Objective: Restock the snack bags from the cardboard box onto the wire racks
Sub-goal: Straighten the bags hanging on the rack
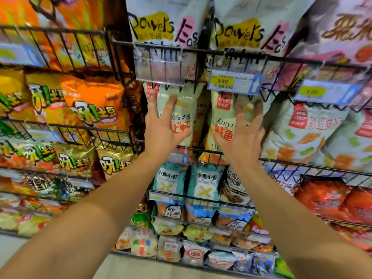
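At centre frame, your left hand (163, 123) lies flat with fingers spread on a pale snack bag (181, 117), and your right hand (241, 129) presses likewise, wide and gripping nothing, on the neighbouring bag (221, 121). Both bags stand upright in the wire rack (302, 164), likely being pushed back so they sit square behind its front rail. Your forearms reach up and forward, roughly parallel. The cardboard box is out of view.

Left hand (164, 125) and right hand (242, 133) reach forward, fingers spread flat.
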